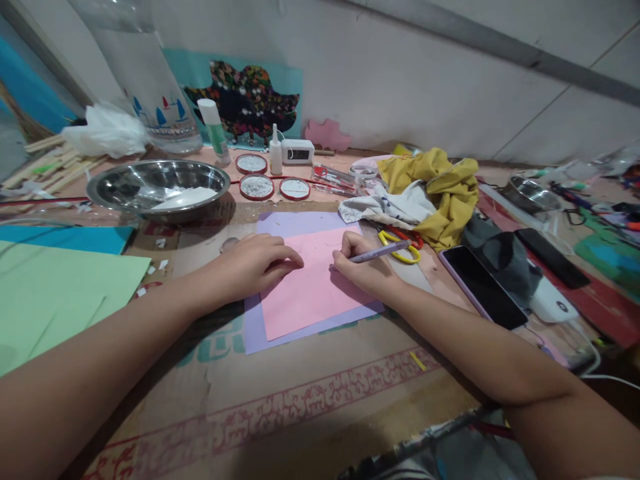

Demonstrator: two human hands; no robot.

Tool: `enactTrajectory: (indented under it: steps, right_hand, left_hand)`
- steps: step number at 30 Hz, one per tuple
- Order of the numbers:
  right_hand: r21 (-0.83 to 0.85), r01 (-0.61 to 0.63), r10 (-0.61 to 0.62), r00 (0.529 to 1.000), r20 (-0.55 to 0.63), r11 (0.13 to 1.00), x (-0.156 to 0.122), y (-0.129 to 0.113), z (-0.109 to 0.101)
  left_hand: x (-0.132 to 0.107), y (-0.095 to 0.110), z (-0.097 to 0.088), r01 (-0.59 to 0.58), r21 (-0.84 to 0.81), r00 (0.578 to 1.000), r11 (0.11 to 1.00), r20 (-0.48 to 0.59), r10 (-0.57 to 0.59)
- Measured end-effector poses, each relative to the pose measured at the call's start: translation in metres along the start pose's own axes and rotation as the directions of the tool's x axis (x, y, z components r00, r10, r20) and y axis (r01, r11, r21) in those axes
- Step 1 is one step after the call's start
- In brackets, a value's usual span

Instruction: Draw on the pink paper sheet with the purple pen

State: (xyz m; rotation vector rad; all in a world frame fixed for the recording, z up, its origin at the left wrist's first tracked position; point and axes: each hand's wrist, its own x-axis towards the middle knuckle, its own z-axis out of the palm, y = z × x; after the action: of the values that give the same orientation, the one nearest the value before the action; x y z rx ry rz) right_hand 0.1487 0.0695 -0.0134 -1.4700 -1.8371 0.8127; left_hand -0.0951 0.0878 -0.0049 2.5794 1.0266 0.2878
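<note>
A sheet of pink paper [305,300] lies on a larger purple sheet [254,333] in front of me. My left hand [255,263] rests on the left part of the pink sheet with its fingers stretched out, holding nothing. On the right side, my right hand [364,268] grips a light purple pen [384,251], its tip down near the pink paper. Faint lines show on the paper near the right hand's fingers. Yellow-handled scissors [414,254] lie just beyond that hand, partly covered by cloth.
A steel bowl [160,210] stands at back left, near a large clear bottle [155,87], a glue stick [214,130] and small round dishes [257,187]. Green paper [65,293] lies left. A phone [483,287] and yellow cloth [445,193] lie right.
</note>
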Motion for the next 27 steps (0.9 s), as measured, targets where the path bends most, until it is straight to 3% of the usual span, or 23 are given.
enactTrajectory:
  steps: [6,9,15,22,27]
  right_hand:
    - [0.131,0.007,0.002,0.998,-0.063,0.991,0.001,0.000,-0.010]
    - [0.209,-0.022,0.010,0.998,0.055,0.978,0.002,-0.004,-0.020]
    - [0.177,-0.058,0.018,0.975,0.220,0.982,0.001,-0.005,-0.026]
    - [0.174,-0.038,0.017,0.993,0.120,0.984,0.000,0.002,-0.011]
    - [0.136,-0.025,0.006,0.991,0.134,0.990,0.000,0.001,-0.010]
  left_hand:
    - [0.000,0.000,0.000,0.000,-0.012,1.000,1.000,-0.003,0.000]
    - [0.000,0.001,-0.001,0.004,-0.006,1.000,1.000,0.002,-0.004]
    - [0.000,0.001,0.000,0.021,-0.013,1.000,1.000,-0.007,-0.021]
    - [0.001,0.000,0.000,0.001,-0.020,1.000,1.000,-0.002,-0.001]
    - [0.002,0.000,0.000,0.008,-0.032,1.000,0.999,0.012,-0.007]
